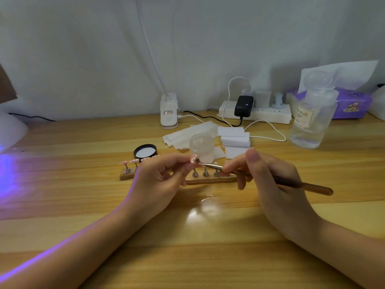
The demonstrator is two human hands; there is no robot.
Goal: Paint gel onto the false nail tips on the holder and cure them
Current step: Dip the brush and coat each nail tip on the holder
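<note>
Nail tip [194, 159], small and pink, is pinched between the thumb and bent fingers of the left hand [161, 174], just above the wooden holder [210, 180]. It is touched by the dark bristles of a thin brush [260, 177]. The brush is gripped like a pencil by the right hand [268, 180], with the thumb on top and the fingers curled round its shiny metal neck. Its brown handle is pointed out to the right.

The holder is seen as a long, flat strip lying on the yellow wooden table [187, 236], partly hidden behind both hands. Little silver stands [205, 173] are set in a row on it, and more pink tips [129, 162] are held up at its left end.

Just behind the hands, a frosted round jar [201, 148] is left open, and its black lid [145, 151] is laid beside it, white inside up. White square pads [234, 138] are stacked near the jar. Farther right, a clear plastic bottle [312, 119] is marked "NAIL" on its label; the smaller writing cannot be read. Purple light is spread across the table at the left.
</note>
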